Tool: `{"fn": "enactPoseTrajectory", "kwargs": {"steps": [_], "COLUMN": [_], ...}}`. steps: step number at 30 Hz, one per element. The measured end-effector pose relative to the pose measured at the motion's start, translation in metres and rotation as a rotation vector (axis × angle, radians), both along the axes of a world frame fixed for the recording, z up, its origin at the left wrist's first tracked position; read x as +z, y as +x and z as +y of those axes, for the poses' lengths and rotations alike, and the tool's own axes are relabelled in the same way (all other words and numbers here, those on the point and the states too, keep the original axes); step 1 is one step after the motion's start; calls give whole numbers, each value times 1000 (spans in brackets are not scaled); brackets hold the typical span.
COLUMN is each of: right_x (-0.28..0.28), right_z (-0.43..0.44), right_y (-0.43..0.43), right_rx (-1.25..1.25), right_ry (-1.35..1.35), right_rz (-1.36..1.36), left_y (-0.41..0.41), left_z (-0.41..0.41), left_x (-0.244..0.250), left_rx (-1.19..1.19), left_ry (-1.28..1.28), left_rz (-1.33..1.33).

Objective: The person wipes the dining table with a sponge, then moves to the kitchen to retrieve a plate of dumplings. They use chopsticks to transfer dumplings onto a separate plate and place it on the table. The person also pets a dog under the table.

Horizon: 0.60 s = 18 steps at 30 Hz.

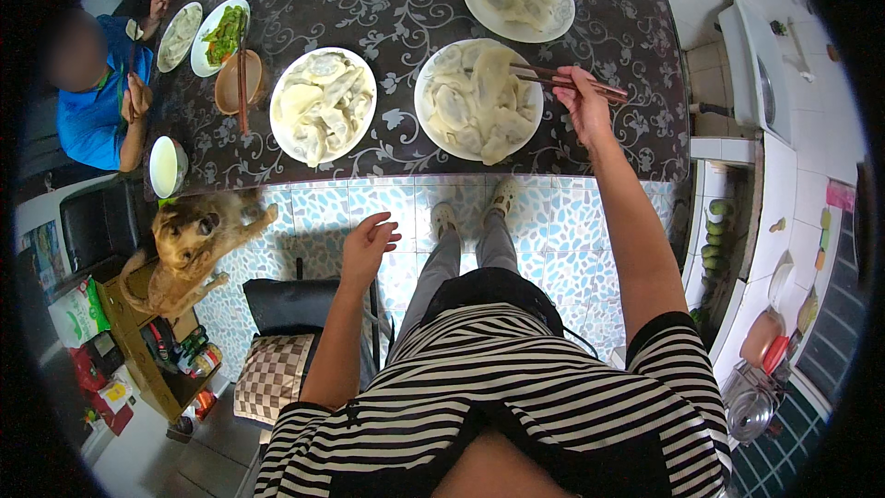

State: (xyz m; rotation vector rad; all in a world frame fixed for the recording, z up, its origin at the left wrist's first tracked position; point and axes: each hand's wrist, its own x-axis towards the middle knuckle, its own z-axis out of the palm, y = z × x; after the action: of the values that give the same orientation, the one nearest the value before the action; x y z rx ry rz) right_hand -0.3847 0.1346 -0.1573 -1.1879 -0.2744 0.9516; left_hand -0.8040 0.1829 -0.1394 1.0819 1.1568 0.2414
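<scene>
My right hand grips a pair of brown chopsticks over the table's near right part. Their tips reach a plate of dumplings and touch a pale dumpling on top of the heap. Past it stands a white plate with fewer dumplings. Left of the heaped plate is another full plate of dumplings. My left hand hangs in the air below the table edge, fingers loosely apart, holding nothing.
At the table's left end a person in a blue shirt lifts food with chopsticks. Nearby are a green vegetable dish, a brown bowl and a white bowl. A brown dog stands by a cushioned black chair.
</scene>
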Motion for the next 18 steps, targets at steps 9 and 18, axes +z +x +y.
{"fn": "enactPoseTrajectory", "kwargs": {"steps": [9,18], "right_x": [69,118], "right_z": [-19,-99], "right_y": [-16,-87], "right_rx": [153,98], "right_ry": [-113,-66], "right_rz": [-472,-694], "left_y": [49,58], "left_z": [11,15], "left_x": [-11,-15], "left_rx": [-29,-27], "left_ry": [8,30], "left_rz": [-126,-129]}}
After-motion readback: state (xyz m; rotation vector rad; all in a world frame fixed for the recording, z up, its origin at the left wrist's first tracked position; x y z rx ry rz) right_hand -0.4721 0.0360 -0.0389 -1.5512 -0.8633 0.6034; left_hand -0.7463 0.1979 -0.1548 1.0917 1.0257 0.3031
